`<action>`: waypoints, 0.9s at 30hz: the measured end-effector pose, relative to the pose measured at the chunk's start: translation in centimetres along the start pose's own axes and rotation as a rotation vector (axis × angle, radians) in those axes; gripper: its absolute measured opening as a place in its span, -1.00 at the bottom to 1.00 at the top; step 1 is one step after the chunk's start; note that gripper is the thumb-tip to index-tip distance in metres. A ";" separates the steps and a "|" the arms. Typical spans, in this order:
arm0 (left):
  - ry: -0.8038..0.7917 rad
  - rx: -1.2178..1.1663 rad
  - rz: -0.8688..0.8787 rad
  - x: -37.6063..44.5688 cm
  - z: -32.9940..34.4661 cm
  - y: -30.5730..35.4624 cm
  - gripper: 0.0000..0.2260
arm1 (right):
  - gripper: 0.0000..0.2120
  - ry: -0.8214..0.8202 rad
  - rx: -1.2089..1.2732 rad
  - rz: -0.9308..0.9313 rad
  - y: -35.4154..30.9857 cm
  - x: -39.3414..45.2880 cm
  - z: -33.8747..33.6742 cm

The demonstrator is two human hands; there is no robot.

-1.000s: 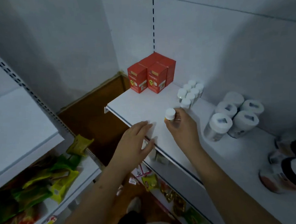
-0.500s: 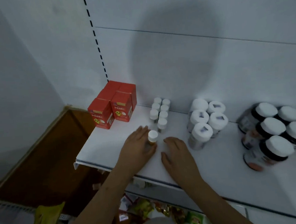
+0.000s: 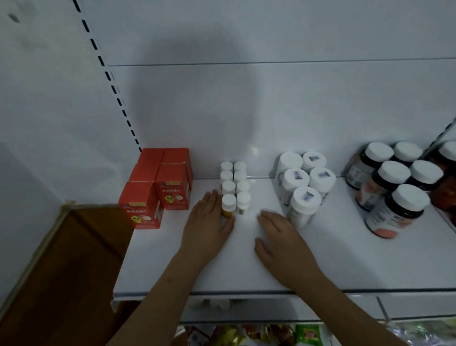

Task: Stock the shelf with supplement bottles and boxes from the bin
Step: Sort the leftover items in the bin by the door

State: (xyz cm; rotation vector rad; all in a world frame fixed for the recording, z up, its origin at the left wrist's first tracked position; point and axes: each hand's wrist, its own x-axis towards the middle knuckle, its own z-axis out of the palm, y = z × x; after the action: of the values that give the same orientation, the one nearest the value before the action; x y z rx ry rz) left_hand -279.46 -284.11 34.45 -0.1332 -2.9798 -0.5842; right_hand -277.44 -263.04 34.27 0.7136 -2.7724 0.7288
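**Small bottle pushed up into the row, both hands on the shelf**

At the far left of the white shelf stand the red boxes, packed together in a block against the back wall. Just beside them the left hand lies on the shelf, fingers fairly straight, its thumb side pressed against a small yellow bottle with a white cap. Half a second ago that bottle stood a little in front of the small white-capped bottles; now it closes up the left-hand column of the two, touching the bottle behind it and level with the front one of the right column. The hand has slid forward with it.

The right hand rests flat on the shelf, fingers relaxed and holding nothing, much as it did a moment ago, a little apart from the left. Just to its right is the cluster of larger white-lidded tubs, the nearest almost at its fingertips. Further right stand dark jars with white caps in rows, the far edge blurred.
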 end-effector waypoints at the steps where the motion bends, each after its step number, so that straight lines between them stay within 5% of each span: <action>1: -0.007 0.002 0.006 0.2 0.0 -0.2 -0.22 | -0.51 -0.009 -0.008 0.003 0.0 0.0 0.1; 8: -0.065 0.012 0.027 1.0 -0.4 -0.8 -0.20 | -0.42 -0.052 -0.073 0.036 0.1 0.4 0.4; 19: -0.089 -0.399 0.073 3.3 -3.8 -0.2 -0.21 | -0.17 -0.128 -0.030 0.176 -0.1 5.4 1.4; 27: -0.008 -0.234 0.172 4.6 -2.3 -0.5 -0.14 | -0.03 -0.162 -0.120 0.161 0.3 6.7 2.1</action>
State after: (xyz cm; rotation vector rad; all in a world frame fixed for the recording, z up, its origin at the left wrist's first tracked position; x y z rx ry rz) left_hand -283.84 -285.18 36.91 -0.4057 -2.8578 -0.9073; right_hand -283.55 -266.56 34.26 0.5544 -3.0184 0.5486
